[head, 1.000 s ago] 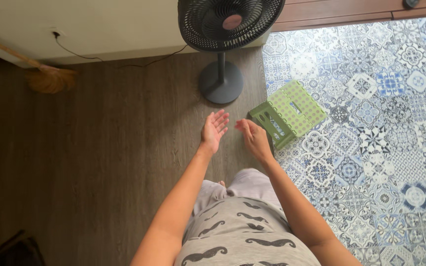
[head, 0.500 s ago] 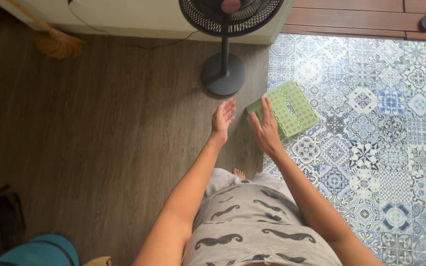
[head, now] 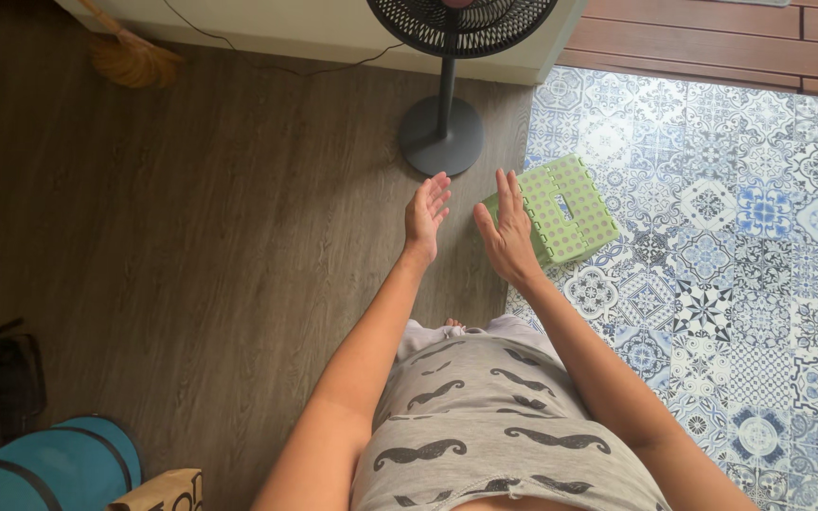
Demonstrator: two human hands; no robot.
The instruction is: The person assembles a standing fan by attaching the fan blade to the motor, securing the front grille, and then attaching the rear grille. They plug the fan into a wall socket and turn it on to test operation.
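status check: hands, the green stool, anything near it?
Left hand and right hand both open, empty, palms facing. Green stool on the tiled floor, just past the right hand, untouched. Standing fan base close beside it.

Both hands are raised higher now than a second ago. The left hand (head: pixel 425 213) stays flat with its palm turned inward, while the right hand (head: pixel 506 237), curled before, stretches its fingers out straight in front of the green stool (head: pixel 560 208). The view now takes in a teal roll (head: pixel 44 468) at lower left.
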